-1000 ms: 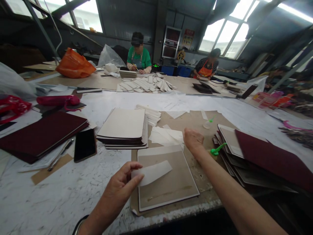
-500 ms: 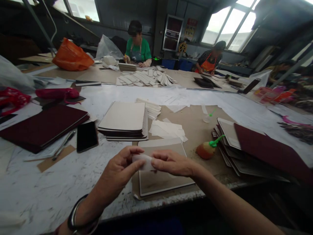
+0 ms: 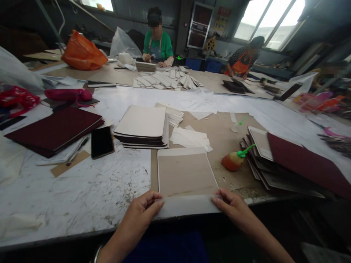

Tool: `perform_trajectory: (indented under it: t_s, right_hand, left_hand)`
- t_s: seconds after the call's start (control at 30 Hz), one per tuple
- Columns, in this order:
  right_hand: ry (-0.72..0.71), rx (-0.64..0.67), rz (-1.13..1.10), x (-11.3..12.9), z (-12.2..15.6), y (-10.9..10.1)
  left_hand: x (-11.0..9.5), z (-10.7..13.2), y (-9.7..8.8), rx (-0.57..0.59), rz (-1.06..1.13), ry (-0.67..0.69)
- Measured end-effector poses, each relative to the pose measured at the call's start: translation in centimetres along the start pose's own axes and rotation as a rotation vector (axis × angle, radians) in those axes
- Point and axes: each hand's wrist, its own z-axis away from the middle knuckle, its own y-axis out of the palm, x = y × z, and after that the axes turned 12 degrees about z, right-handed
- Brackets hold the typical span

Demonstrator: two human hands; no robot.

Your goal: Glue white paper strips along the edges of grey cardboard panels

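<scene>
A thin white strip (image 3: 189,205), paper-like and slightly see-through, is stretched between my two hands along the near edge of a beige panel (image 3: 186,173). My left hand (image 3: 144,212) pinches its left end between thumb and fingers. At the other end, my right hand (image 3: 231,204) has the same kind of pinch. The panel lies flat on brown board (image 3: 219,126) and has a pale border along its far side. Beyond it lie loose white paper pieces (image 3: 190,137). A round orange-brown squeeze bottle (image 3: 233,161) with a green nozzle stands to the right.
Pale-topped covers (image 3: 141,122) are stacked ahead. Maroon covers (image 3: 59,126) and a phone (image 3: 102,142) lie left; another maroon-and-grey stack (image 3: 298,157) sits right. Across the table are a person in green (image 3: 157,44) and one in an orange apron (image 3: 241,62).
My hands were close together over the panel with the strip bunched between them. They have moved apart and nearer the table edge, and the strip is now spread out. The view has shifted slightly.
</scene>
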Motion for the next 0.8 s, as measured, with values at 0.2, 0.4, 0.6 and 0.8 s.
perform_trajectory:
  t_s: [0.2,0.4,0.6,0.8]
  right_hand:
    - [0.027,-0.193,0.091,-1.1,-0.7,-0.3]
    - [0.009,-0.351,0.272,-1.8,-3.7,-0.5]
    - [-0.037,-0.378,0.319,-2.6,-4.5,-0.6]
    - [-0.06,-0.439,0.404,-3.3,-4.5,0.2]
  left_hand:
    - [-0.9,-1.3,1.2,-0.109,-0.232,0.081]
    - [-2.0,-3.1,1.4,-0.176,-0.365,0.174]
    - [-1.9,-3.8,1.4,-0.136,-0.386,0.113]
    - [-1.1,-3.6,1.8,-0.172,-0.407,0.106]
